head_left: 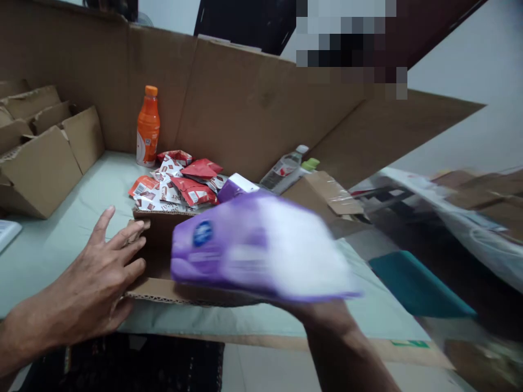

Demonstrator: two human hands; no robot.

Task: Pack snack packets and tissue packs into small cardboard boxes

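Observation:
A small open cardboard box [163,292] sits near the table's front edge. My left hand [108,267] is at its left end, with spread, bent fingers over the wall and the thumb low at the front. My right hand [322,311] holds a purple-and-white soft packet [229,250] with a round blue logo, tilted over the box opening. The packet is blurred by motion and hides most of my right fingers and the box's right part. Behind the box lies a pile of red and white snack packets [192,185], with a purple-and-white pack [237,186] beside it.
An orange bottle [148,128] stands by the tall cardboard screen [245,98]. A clear bottle [284,169] leans at the right, near another cardboard box [327,196]. Divided cardboard boxes [53,158] stand at the left. Beyond the table's right edge is a teal object [420,283].

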